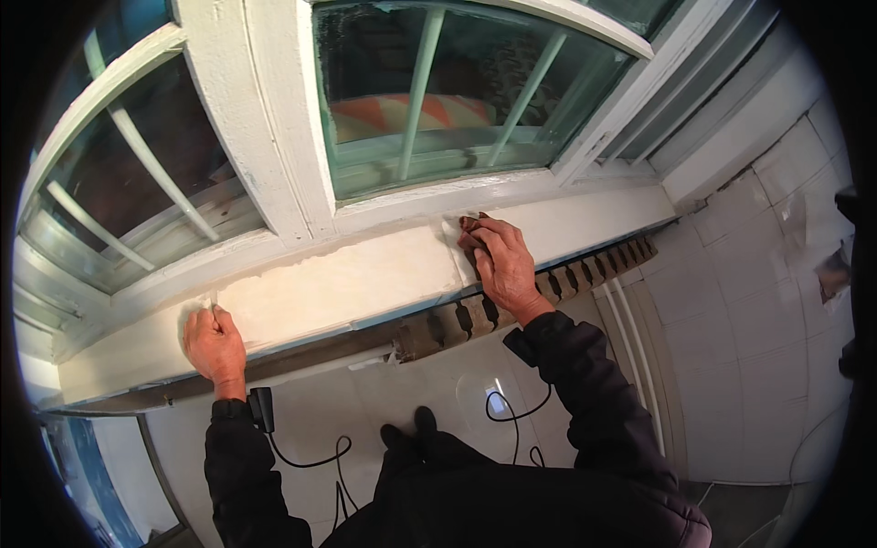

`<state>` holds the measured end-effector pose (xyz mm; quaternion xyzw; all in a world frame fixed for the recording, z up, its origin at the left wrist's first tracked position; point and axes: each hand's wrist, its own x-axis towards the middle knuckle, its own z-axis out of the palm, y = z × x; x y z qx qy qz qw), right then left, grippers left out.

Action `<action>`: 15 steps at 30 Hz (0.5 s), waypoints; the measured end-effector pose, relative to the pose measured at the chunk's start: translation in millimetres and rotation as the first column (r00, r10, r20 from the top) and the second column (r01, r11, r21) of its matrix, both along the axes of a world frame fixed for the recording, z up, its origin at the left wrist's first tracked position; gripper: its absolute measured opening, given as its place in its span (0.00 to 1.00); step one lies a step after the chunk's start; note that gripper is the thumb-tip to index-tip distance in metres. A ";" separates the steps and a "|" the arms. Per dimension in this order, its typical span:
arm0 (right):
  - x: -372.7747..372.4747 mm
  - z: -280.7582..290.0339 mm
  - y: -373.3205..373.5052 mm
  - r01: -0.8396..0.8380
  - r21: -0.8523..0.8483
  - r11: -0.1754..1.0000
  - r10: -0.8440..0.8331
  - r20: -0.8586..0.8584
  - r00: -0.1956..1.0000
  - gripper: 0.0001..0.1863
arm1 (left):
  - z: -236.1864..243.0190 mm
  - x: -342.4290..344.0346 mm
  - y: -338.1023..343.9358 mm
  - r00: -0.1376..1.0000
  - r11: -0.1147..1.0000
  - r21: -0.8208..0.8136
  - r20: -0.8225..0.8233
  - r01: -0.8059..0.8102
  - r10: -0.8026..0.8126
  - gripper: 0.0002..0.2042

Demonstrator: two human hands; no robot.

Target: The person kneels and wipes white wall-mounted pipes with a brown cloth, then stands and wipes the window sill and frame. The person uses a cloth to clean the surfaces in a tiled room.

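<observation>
A long white windowsill (365, 279) runs across in front of me, below the window. My right hand (510, 267) presses a bunched, dark reddish-brown cloth (470, 239) onto the sill, near the foot of the window frame. Farther left, my left hand (215, 347) rests on the sill with its fingers curled in. A small pale tip shows above those fingers, but I cannot make out what it is.
The white window frame (274, 119) and barred panes rise behind the sill. Under its front edge runs a brown ribbed radiator (530, 297) with pale pipes (635, 352). A tiled wall (758, 274) stands at right. Black cables (343, 452) hang from both wrists.
</observation>
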<state>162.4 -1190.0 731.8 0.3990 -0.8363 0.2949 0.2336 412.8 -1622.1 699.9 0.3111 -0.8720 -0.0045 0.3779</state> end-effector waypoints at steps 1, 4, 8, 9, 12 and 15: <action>0.1 0.4 0.1 0.002 0.000 1.000 -0.002 0.010 1.000 0.18 | -1.0 0.2 -0.7 1.000 1.000 0.006 0.016 -0.004 0.004 0.17; -0.5 2.4 1.1 -0.007 0.002 1.000 0.007 0.013 1.000 0.18 | -4.2 -0.1 -3.5 1.000 0.999 -0.029 0.015 -0.016 0.017 0.16; -0.8 4.5 2.2 -0.019 0.001 1.000 0.019 0.017 1.000 0.19 | -5.4 1.6 -7.0 0.997 1.000 -0.008 0.070 -0.016 0.017 0.16; -0.8 4.5 2.8 -0.020 -0.005 1.000 0.020 0.016 1.000 0.19 | -4.3 1.0 -7.7 0.997 0.999 -0.041 0.074 0.009 -0.006 0.17; -3.2 3.9 6.3 -0.041 -0.017 0.999 0.041 0.015 0.999 0.21 | 3.0 -2.4 -4.0 0.994 0.997 -0.078 0.107 -0.026 0.035 0.17; -7.6 3.7 10.5 -0.086 -0.013 0.996 0.086 0.003 0.996 0.22 | 7.0 -19.2 20.4 0.998 0.996 -0.066 0.033 0.053 -0.051 0.19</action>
